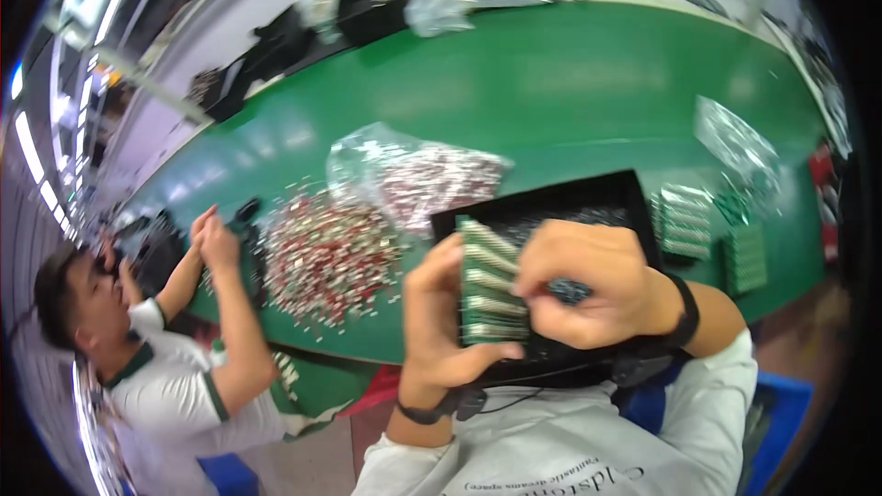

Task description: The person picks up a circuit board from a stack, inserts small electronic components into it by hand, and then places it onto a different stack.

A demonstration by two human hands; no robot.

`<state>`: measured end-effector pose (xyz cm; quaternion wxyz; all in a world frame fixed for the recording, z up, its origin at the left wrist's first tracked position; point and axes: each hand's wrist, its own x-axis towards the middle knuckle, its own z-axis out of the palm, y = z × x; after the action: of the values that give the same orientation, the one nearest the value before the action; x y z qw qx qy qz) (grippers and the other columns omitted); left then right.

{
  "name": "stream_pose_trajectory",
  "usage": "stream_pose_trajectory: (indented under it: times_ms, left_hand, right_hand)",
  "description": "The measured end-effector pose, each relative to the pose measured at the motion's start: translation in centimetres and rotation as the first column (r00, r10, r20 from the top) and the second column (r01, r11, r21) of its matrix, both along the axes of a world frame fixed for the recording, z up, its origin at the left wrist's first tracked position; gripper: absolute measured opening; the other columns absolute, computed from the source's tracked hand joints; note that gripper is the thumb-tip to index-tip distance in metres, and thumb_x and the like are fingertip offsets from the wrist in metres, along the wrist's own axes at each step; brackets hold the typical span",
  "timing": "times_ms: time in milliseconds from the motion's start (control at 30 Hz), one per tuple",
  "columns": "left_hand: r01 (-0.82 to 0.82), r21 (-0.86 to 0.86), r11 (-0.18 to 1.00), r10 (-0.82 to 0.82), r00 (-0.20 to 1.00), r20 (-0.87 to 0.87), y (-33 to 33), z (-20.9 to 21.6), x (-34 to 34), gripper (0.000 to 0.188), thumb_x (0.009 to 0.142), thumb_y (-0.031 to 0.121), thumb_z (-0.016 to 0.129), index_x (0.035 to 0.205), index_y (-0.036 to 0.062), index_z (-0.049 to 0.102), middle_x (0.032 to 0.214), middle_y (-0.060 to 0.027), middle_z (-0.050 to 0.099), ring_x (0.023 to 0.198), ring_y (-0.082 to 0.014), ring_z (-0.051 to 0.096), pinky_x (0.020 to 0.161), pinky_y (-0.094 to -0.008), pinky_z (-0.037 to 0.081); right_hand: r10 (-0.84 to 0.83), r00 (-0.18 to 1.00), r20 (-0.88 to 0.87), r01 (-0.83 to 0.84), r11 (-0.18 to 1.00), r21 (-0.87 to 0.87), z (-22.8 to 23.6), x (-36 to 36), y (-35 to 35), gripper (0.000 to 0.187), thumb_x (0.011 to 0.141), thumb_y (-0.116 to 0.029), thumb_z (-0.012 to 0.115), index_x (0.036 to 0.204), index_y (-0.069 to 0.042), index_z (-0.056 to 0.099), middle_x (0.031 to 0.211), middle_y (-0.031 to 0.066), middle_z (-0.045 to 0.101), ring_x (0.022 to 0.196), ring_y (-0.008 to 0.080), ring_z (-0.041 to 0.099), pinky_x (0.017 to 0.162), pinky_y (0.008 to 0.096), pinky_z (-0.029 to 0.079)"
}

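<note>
My left hand (434, 317) grips a green circuit board panel (489, 289) by its edge, thumb along the bottom and fingers up the left side. Rows of pale, pin-like parts stand out from the panel. At the panel's right edge, my right hand (593, 276) is closed, its fingertips pinched against the rows. A clump of small dark parts (570, 291) shows in the curl of that hand. Whatever sits between the fingertips is too small to make out. Both hands are over a black tray (588, 186) holding loose dark parts.
Left of the tray lie a heap of small red and silver parts (326, 257) and a clear bag of similar parts (441, 179). Stacked green panels (684, 220) and an empty-looking plastic bag (740, 147) lie to the right. A co-worker (184, 349) sits at the left, hands raised.
</note>
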<state>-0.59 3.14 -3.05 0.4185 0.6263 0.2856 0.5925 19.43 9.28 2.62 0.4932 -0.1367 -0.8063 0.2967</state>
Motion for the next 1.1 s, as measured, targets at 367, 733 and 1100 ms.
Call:
stream_pose_trajectory:
  times_ms: [367, 733, 1100]
  left_hand:
    - [-0.25, -0.158, 0.955, 0.265, 0.961, 0.08, -0.9, 0.6, 2.4, 0.121, 0.053, 0.044, 0.097, 0.144, 0.003, 0.029, 0.134, -0.0223, 0.054, 0.117, -0.0305, 0.059, 0.099, -0.0418, 0.049]
    - [-0.397, -0.146, 0.906, 0.404, 0.914, 0.02, -0.6, 0.6, 3.1, 0.127, 0.046, 0.057, 0.093, 0.141, 0.0018, 0.028, 0.13, -0.021, 0.057, 0.112, -0.0256, 0.061, 0.1, -0.0387, 0.048]
    - [-0.424, -0.16, 0.891, 0.427, 0.904, -0.015, -1.2, 1.0, 3.3, 0.129, 0.048, 0.06, 0.089, 0.142, 0.0004, 0.024, 0.118, -0.009, 0.062, 0.114, -0.0265, 0.061, 0.104, -0.043, 0.045]
  right_hand:
    - [0.017, 0.999, -0.04, -0.018, 0.999, -0.029, -1.5, 0.0, 0.2, 0.022, 0.068, 0.007, 0.064, 0.088, -0.003, 0.064, 0.078, 0.0076, 0.061, 0.067, 0.0273, 0.059, 0.058, 0.0378, 0.049]
    - [0.039, 0.996, 0.085, -0.039, 0.999, 0.006, -2.6, 0.3, 0.6, 0.014, 0.074, -0.004, 0.068, 0.083, -0.002, 0.057, 0.073, 0.011, 0.054, 0.065, 0.0312, 0.056, 0.057, 0.0404, 0.047]
    - [-0.044, 0.982, 0.183, 0.052, 0.998, -0.04, -1.7, 0.7, 0.7, 0.014, 0.076, -0.004, 0.068, 0.08, -0.003, 0.055, 0.072, 0.0106, 0.053, 0.059, 0.0307, 0.055, 0.052, 0.0412, 0.046]
